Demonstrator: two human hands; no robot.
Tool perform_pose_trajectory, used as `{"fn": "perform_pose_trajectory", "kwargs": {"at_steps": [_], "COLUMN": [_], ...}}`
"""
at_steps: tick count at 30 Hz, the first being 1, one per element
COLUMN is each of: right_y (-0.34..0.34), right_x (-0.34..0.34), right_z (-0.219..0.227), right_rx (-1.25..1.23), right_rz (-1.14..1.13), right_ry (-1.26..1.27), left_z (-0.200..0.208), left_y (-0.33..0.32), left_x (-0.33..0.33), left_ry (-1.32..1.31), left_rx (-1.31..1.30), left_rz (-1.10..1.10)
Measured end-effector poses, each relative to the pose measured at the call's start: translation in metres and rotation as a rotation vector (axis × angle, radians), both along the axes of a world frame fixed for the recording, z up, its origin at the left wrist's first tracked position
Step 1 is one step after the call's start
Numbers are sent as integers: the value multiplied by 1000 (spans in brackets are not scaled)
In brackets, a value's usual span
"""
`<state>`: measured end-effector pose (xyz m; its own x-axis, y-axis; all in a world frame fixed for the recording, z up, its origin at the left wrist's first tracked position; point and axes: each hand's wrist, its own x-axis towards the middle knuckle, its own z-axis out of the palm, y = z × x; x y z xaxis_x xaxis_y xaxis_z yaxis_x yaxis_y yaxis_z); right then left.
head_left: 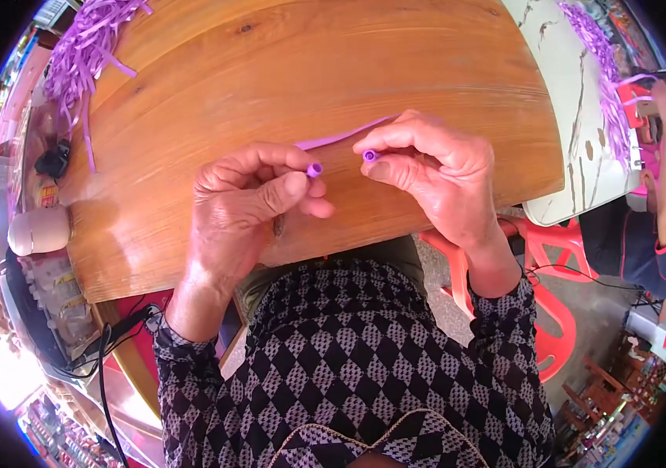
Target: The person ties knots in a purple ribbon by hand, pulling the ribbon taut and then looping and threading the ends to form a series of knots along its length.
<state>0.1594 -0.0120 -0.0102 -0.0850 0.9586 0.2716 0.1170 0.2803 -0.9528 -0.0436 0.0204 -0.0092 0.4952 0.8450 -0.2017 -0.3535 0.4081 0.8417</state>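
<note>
Spreading across the upper frame, an orange-brown wooden table (333, 62) lies beneath both hands. At centre-left the left hand (241, 193), at centre-right the right hand (444, 168), each pinching thumb toward forefinger. Between them runs a flat, narrow purple ribbon (341, 136) — soft and slippery, I'd guess. Smallest, in those pinches: two little purple rolled tubes (314, 169) (370, 155), likely feather-light, easily crushed — best held gently by their sides.

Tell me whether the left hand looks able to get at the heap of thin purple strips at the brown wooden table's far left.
Probably yes: only brown wooden tabletop shows between the left hand and the heap of thin purple strips, though that hand holds a small purple roll.
</note>
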Motion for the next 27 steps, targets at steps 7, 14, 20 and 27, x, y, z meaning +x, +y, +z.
{"fn": "perform_pose_trajectory", "kwargs": {"at_steps": [7, 14, 20, 27], "right_y": [0, 1, -2, -3], "right_x": [-4, -5, -9, -6], "right_z": [-3, -4, -2, 1], "right_rx": [48, 394, 451, 346], "right_rz": [-43, -133, -167, -99], "right_ry": [-107, -479, -657, -535], "left_z": [5, 1, -1, -5], "left_y": [-3, -6, -10, -11], "left_x": [10, 16, 16, 18], "left_ry": [156, 251, 405, 477], "left_rx": [27, 185, 421, 587], "left_rz": [42, 36, 53, 61]}}
